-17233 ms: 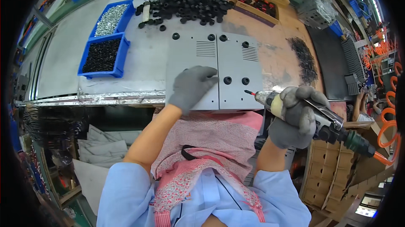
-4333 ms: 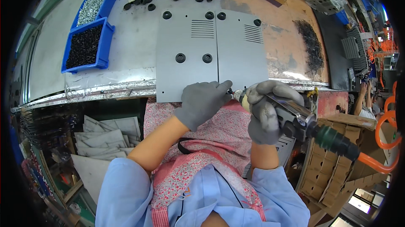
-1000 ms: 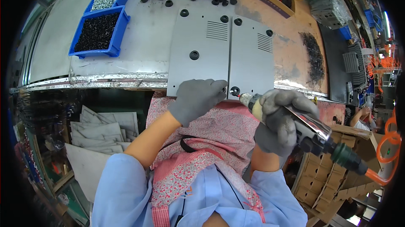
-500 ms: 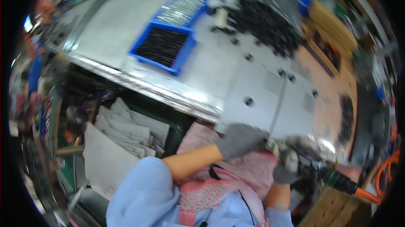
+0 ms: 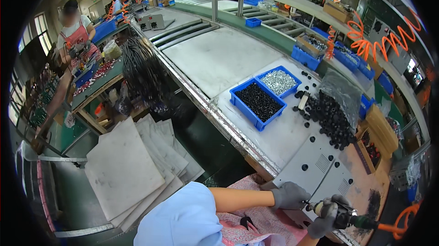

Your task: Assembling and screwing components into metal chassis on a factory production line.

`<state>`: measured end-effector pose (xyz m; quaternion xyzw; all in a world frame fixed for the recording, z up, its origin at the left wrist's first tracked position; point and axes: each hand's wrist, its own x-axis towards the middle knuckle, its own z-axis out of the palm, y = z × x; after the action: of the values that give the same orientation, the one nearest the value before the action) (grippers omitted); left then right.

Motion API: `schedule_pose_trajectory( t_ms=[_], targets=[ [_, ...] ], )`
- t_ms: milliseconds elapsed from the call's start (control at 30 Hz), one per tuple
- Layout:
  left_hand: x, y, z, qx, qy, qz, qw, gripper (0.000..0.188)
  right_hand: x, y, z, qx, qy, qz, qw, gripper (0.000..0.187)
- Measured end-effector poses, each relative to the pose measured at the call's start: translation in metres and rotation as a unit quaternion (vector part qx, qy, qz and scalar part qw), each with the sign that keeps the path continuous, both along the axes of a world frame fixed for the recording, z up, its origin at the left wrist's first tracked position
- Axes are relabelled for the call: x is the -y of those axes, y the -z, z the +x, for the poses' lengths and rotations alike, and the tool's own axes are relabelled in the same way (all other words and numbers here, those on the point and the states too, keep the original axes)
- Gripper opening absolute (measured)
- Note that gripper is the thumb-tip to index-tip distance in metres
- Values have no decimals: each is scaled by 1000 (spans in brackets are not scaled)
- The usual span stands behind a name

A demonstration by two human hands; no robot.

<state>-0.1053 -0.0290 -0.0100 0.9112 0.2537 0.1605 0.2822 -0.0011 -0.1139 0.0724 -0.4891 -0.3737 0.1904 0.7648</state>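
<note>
My right hand (image 5: 325,216), in a grey glove, is wrapped round an air screwdriver (image 5: 344,219) lying sideways. The tool's tip points left, toward the near edge of a grey metal panel (image 5: 292,173). My left hand (image 5: 291,195), also gloved, rests at that edge with its fingers drawn together beside the tip; whatever they pinch is too small to make out. A second vented grey panel (image 5: 337,179) adjoins the first. Black rubber feet (image 5: 304,167) sit on both panels.
Ahead stand a blue bin of black screws (image 5: 258,103) and one of silver hardware (image 5: 278,82). A heap of black rubber feet (image 5: 330,120) lies beside a plastic bag (image 5: 340,93). Pale flat sheets (image 5: 125,173) are stacked lower left. A person (image 5: 77,36) works at another bench.
My view has swung left and up, bringing in the roller line and the other person. In the picture, both hands and the screwdriver sit lower and farther right, still at the panel's edge.
</note>
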Motion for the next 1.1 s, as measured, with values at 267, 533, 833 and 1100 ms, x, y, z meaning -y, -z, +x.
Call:
schedule_pose_trajectory(
  t_ms=[267,533,833,1100],
  targets=[
    [4,4,6,3,8,31,999,22,28,-33,-12,6,33,71,997,38],
    [-15,15,4,297,-67,-480,823,31,50,-35,-16,-4,-12,94,996,33],
    [10,12,-11,285,-8,-805,521,38,57,-38,-16,-12,-53,109,993,35],
    [14,29,-3,254,75,-733,627,31,57,-34,-11,-56,-157,166,972,35]
  ],
)
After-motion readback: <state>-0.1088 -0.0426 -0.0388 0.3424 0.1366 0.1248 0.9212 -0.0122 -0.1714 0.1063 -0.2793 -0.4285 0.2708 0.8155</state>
